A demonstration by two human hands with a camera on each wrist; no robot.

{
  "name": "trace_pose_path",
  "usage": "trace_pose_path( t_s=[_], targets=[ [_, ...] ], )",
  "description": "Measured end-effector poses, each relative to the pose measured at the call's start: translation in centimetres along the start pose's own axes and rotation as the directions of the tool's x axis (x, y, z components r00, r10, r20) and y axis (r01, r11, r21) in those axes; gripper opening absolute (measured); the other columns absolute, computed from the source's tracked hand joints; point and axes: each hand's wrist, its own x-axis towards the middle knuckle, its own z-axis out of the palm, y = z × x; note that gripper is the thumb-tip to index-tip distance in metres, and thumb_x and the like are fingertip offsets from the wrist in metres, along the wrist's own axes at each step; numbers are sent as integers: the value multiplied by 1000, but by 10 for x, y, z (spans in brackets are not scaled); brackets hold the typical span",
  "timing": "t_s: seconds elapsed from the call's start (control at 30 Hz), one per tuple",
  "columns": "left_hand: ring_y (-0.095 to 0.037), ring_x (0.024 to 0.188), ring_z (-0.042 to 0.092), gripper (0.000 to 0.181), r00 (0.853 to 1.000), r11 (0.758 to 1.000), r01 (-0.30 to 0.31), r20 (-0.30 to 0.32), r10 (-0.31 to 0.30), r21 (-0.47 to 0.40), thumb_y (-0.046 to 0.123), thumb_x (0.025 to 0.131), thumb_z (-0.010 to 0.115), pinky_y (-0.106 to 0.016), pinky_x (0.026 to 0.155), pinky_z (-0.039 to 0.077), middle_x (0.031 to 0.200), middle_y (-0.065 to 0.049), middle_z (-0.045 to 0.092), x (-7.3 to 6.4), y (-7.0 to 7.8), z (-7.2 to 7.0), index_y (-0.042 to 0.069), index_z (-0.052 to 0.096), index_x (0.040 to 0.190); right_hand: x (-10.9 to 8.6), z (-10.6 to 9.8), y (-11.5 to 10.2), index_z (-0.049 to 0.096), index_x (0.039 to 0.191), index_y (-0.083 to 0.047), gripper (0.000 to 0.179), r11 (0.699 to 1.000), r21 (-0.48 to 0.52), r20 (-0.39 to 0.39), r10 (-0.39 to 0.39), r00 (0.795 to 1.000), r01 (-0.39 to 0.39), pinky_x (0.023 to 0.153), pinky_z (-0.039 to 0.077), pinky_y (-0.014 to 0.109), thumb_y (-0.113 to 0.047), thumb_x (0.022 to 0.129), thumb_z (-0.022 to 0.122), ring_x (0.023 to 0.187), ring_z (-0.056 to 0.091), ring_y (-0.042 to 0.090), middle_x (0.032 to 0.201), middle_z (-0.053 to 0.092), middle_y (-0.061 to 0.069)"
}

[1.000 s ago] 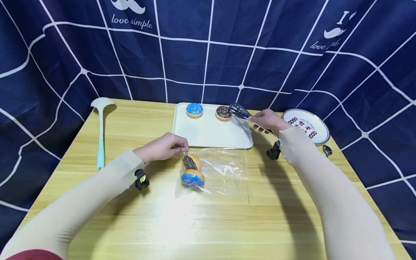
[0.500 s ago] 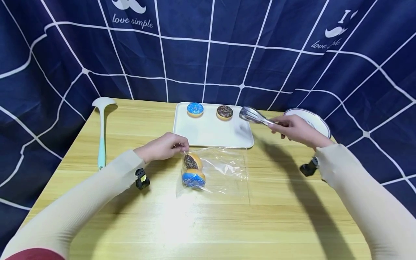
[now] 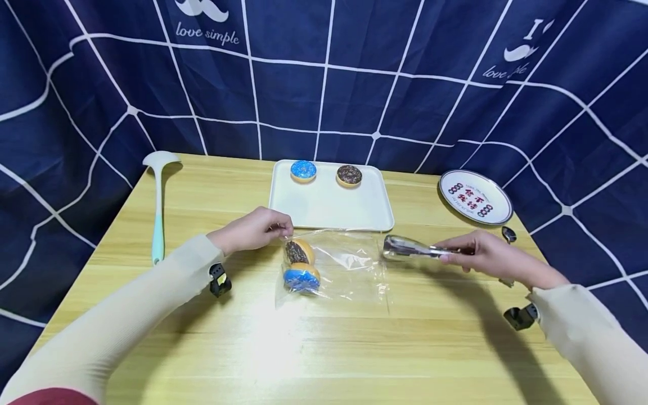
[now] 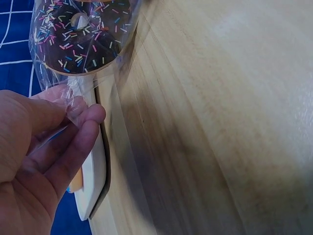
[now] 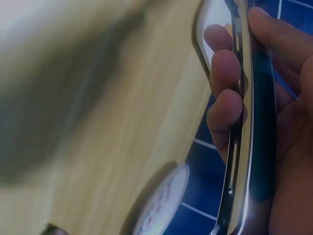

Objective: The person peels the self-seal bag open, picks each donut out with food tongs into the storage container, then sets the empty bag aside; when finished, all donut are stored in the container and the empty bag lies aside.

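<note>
While the left hand (image 3: 257, 228) pinches it, the bag (image 3: 349, 275) lies rightward.

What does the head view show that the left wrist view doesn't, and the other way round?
Only the head view: the right hand holding metal tongs, a white ladle with mint-green handle, and a white plate with red characters.

Only the left wrist view: the open centre hole of the brown sprinkled doughnut inside the clear plastic bag.

Both: that doughnut, the left hand pinching the bag, a white rectangular tray.
</note>
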Motion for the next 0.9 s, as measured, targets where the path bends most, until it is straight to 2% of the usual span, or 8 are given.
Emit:
trace_pose_path(
  t_s=[0.1, 0.2, 0.27, 0.33, 0.5, 0.7, 0.8, 0.9],
  targets=[
    [-14, 86, 64, 21, 1000, 1000, 1, 1, -1, -2, -5, 100, 59, -30, 79, 56, 91, -2, 73, 1, 0, 0, 10, 71, 92, -2, 13, -1, 74, 124, -2, 27, 997, 55, 46, -58, 997, 55, 42, 38, 23, -10, 99, 71, 55, 47, -3, 64, 54, -13],
    [-15, 86, 64, 20, 1000, 1000, 5, -2, -5, 4, -5, 100, 60, -31, 80, 56, 91, -2, 73, 1, 0, 0, 10, 72, 93, 0, 26, -3, 73, 126, 1, 29, 993, 66, 61, -105, 993, 101, 47, 42, 22, -10, 99, 70, 58, 48, -5, 74, 67, -9],
    [-15, 87, 64, 20, 1000, 1000, 10, -2, -10, 6, -5, 100, 60, -31, 81, 56, 92, -2, 74, 1, 1, 0, 10, 72, 93, 4, 34, -5, 72, 128, 0, 31, 994, 61, 61, -98, 993, 94, 50, 43, 21, -13, 100, 70, 58, 46, -5, 81, 72, -2],
    [-15, 87, 65, 20, 1000, 1000, 9, -3, -9, 10, -5, 100, 60, -31, 81, 57, 92, -3, 74, 1, 0, 0, 9, 72, 93, 8, 42, -9, 71, 130, -1, 33, 995, 50, 55, -87, 995, 84, 57, 48, 21, -17, 100, 70, 64, 51, -5, 99, 78, 6],
    [-16, 87, 65, 20, 1000, 1000, 16, -2, -16, 5, -5, 100, 60, -31, 81, 57, 92, -3, 74, 0, 1, 0, 9, 72, 93, 23, 60, -18, 69, 136, -4, 39, 997, 30, 62, -68, 996, 66, 73, 53, 21, -24, 102, 68, 77, 62, -3, 116, 79, 7],
    [-15, 87, 67, 20, 1000, 1000, 13, 0, -13, -2, -5, 100, 59, -30, 80, 58, 92, -3, 75, 0, 1, 1, 9, 73, 93, 40, 77, -30, 67, 138, -6, 39, 990, 90, 83, -118, 989, 111, 61, 49, 23, -24, 103, 67, 64, 53, -1, 87, 74, 1],
    [-14, 87, 66, 19, 1000, 1000, 4, -3, -4, 1, -5, 100, 60, -30, 81, 58, 92, -3, 75, 0, 1, 1, 8, 73, 94, 45, 83, -33, 69, 135, -7, 36, 984, 117, 77, -147, 986, 137, 60, 49, 23, -23, 103, 67, 63, 53, -1, 82, 71, 0],
    [-13, 87, 66, 19, 1000, 1000, 9, -4, -9, 3, -5, 99, 61, -30, 81, 58, 92, -3, 75, -1, 2, 1, 8, 73, 94, 50, 88, -36, 71, 130, -8, 30, 980, 129, 70, -162, 984, 152, 63, 50, 23, -21, 103, 67, 66, 55, 0, 83, 70, -1]
  ],
)
